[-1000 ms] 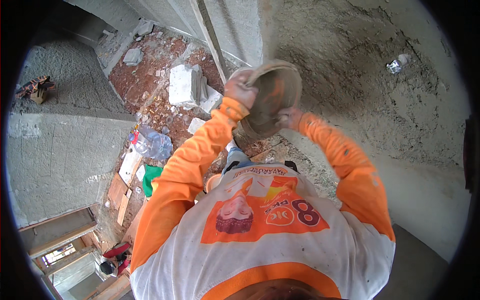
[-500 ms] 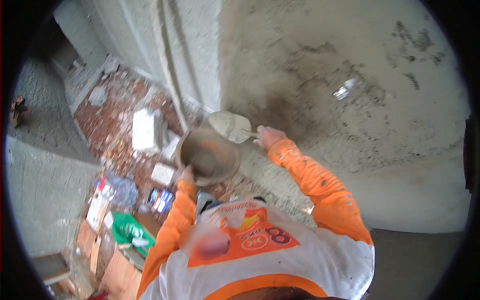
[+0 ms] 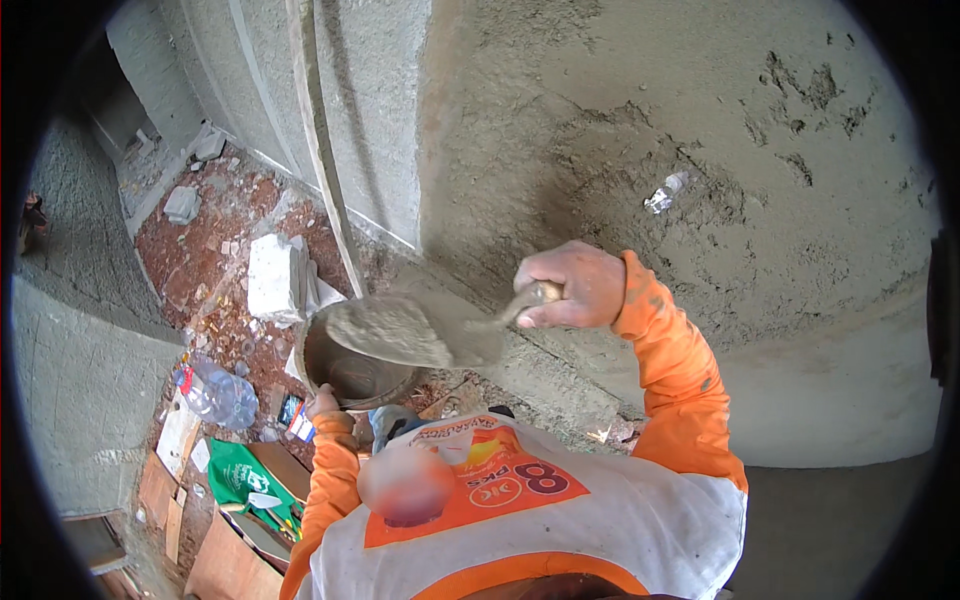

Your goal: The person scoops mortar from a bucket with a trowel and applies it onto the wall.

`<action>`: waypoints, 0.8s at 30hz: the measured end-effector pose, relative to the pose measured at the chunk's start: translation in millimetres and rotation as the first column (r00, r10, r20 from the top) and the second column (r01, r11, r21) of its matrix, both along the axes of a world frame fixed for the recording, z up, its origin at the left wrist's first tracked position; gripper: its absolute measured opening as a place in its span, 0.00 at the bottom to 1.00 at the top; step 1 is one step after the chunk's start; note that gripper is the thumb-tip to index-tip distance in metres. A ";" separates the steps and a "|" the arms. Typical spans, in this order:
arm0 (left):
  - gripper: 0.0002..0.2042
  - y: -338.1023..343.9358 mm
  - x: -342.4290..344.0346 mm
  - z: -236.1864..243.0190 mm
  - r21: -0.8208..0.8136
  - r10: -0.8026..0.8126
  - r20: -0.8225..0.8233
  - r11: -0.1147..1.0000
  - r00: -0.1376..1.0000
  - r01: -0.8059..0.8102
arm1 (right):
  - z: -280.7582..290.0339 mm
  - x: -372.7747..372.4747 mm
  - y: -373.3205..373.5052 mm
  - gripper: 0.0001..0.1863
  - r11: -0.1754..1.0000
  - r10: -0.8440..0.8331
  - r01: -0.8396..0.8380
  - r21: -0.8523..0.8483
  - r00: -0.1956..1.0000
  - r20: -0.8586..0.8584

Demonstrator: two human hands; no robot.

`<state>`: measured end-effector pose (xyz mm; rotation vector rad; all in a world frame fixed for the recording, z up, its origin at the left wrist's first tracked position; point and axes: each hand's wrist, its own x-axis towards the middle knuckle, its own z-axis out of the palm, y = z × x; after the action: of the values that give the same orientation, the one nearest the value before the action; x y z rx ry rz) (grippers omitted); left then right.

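One rough plastered wall (image 3: 700, 130), rubble-strewn floor (image 3: 210, 260)

The flat metal trowel (image 3: 420, 330) held in the right hand (image 3: 570, 288) is grey, and the heap of wet mortar on it is a slightly lighter, sandy grey. Below the trowel, the round metal pan (image 3: 350, 372) at the left hand (image 3: 322, 402) is dark rusty brown inside. The long sleeves (image 3: 675, 370) on both arms are bright orange; the shirt body (image 3: 600, 530) is white with an orange panel bearing dark red and yellow print. The rough plastered wall (image 3: 700, 150) above the right hand is grey-beige with darker damp patches. Left of the pan, the rubble-strewn floor (image 3: 200, 260) is reddish brown, with a white block (image 3: 272, 278) and a green bag (image 3: 235, 470)
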<state>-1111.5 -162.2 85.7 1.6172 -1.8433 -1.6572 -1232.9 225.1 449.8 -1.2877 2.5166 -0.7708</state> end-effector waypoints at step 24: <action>0.21 0.1 11.0 25.2 0.262 0.175 -0.365 0.962 0.914 -0.080 | -480.7 134.9 141.5 0.14 0.617 -0.711 0.355 0.702 0.634 0.304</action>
<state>-1100.5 -162.1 110.8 1.3299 -1.3584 -2.0268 -1098.0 366.5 -30.9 0.0110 2.3195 -0.3110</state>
